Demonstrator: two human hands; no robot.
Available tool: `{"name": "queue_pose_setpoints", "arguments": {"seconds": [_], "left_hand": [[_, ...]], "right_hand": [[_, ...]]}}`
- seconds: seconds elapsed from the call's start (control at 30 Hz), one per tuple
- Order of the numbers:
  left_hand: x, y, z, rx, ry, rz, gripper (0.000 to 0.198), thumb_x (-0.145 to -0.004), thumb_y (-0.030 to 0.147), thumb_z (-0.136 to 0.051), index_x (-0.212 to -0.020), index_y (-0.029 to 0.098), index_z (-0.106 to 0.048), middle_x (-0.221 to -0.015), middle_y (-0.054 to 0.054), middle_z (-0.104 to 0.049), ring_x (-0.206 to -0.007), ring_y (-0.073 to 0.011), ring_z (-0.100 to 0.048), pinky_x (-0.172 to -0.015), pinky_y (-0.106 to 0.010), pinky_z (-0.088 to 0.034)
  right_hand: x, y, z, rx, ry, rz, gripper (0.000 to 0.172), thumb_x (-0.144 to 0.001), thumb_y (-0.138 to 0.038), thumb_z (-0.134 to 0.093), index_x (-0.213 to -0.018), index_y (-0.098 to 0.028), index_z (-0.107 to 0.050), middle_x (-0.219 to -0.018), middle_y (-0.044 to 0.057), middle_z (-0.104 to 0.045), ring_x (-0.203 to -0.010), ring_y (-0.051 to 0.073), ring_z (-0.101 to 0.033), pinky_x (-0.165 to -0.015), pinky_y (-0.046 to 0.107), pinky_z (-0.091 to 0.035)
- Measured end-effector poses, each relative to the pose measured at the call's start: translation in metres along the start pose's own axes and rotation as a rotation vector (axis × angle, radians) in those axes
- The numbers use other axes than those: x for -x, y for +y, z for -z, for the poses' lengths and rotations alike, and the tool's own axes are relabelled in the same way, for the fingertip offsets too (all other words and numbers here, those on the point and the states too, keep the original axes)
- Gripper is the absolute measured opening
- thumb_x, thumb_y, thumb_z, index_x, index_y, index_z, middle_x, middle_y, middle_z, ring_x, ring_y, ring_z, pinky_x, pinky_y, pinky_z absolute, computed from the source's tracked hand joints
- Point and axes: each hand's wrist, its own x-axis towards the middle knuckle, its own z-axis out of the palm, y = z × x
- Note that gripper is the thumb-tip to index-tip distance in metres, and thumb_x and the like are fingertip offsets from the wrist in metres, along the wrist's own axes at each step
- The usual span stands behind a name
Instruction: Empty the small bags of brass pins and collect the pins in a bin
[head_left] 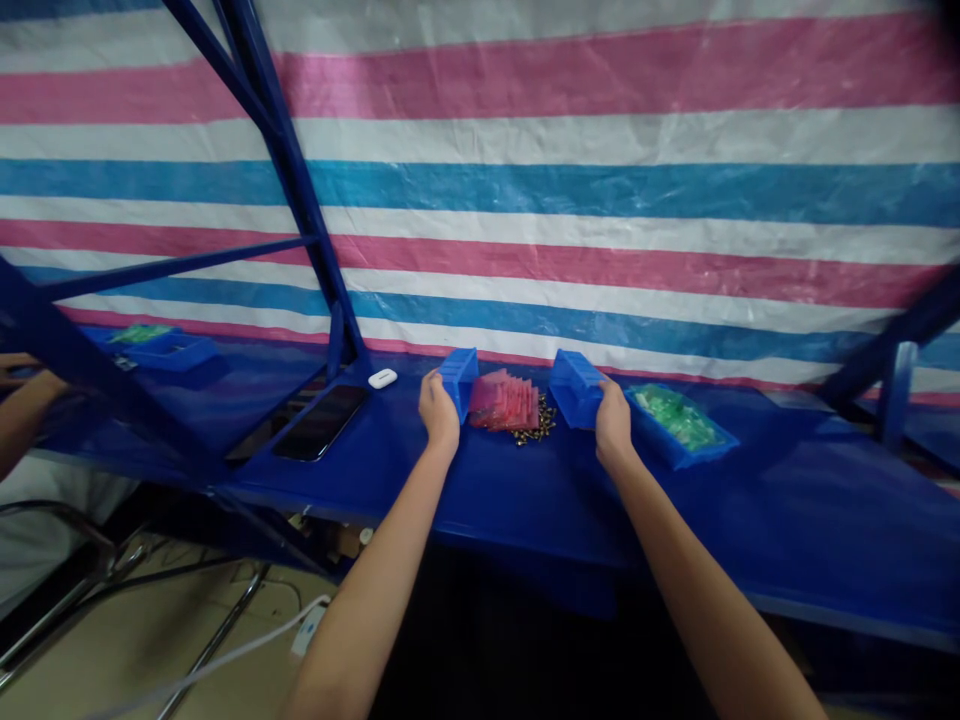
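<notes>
My left hand [439, 408] grips a blue plastic bin [459, 382], which is tipped on its side. Another tipped blue bin [576, 388] is held by my right hand [613, 418]. Between the two bins lies a pile of pink-red packets [504, 401] on the blue table. Small brass-coloured pieces [534, 425] are scattered at the packets' right and front edge. Just right of my right hand stands a third blue bin [701, 456] with green packets [679, 415] inside.
A black phone [321, 423] and a small white case [382, 379] lie on the table [480, 500] to the left. Blue metal frame posts [300, 190] rise there. Farther left are another blue bin [176, 351] and another person's hand [22, 370].
</notes>
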Motion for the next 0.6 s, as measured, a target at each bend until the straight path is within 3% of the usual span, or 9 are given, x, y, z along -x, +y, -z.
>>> {"name": "queue_pose_setpoints", "arguments": {"seconds": [0.17, 0.33, 0.5, 0.6], "left_hand": [[-0.012, -0.004, 0.007, 0.006, 0.131, 0.068, 0.036, -0.094, 0.036, -0.032, -0.110, 0.022, -0.060, -0.108, -0.005, -0.068, -0.107, -0.0215, -0.061, -0.094, -0.031, -0.045], [-0.021, -0.009, 0.010, 0.031, 0.162, 0.099, 0.037, -0.096, 0.038, -0.031, -0.122, 0.024, -0.054, -0.116, -0.007, -0.063, -0.110, -0.0232, -0.059, -0.095, -0.034, -0.043], [-0.025, -0.012, 0.009, -0.124, 0.075, -0.061, 0.047, -0.096, 0.055, -0.033, -0.129, 0.026, -0.047, -0.115, -0.011, -0.062, -0.109, -0.0299, -0.058, -0.097, -0.046, -0.040], [-0.030, -0.014, 0.003, -0.260, 0.024, -0.172, 0.065, -0.081, 0.059, -0.059, -0.132, 0.024, -0.039, -0.118, -0.014, -0.056, -0.113, -0.0336, -0.054, -0.097, -0.050, -0.041]], "right_hand": [[0.001, -0.004, 0.000, -0.013, 0.089, -0.133, 0.056, -0.087, -0.050, -0.036, -0.133, -0.020, -0.049, -0.133, 0.009, -0.054, -0.119, 0.025, -0.051, -0.101, 0.037, -0.040], [0.004, -0.004, -0.001, 0.004, 0.119, -0.165, 0.063, -0.092, -0.053, -0.031, -0.146, -0.021, -0.031, -0.143, 0.012, -0.043, -0.129, 0.028, -0.044, -0.106, 0.042, -0.035], [0.009, -0.005, -0.002, 0.014, 0.130, -0.110, 0.079, -0.092, -0.064, -0.024, -0.152, -0.018, 0.000, -0.144, 0.019, -0.039, -0.127, 0.029, -0.047, -0.105, 0.045, -0.036], [0.012, -0.005, -0.007, 0.068, 0.136, -0.061, 0.097, -0.082, -0.069, -0.046, -0.153, -0.019, -0.001, -0.150, 0.020, -0.029, -0.136, 0.036, -0.033, -0.109, 0.051, -0.028]]}}
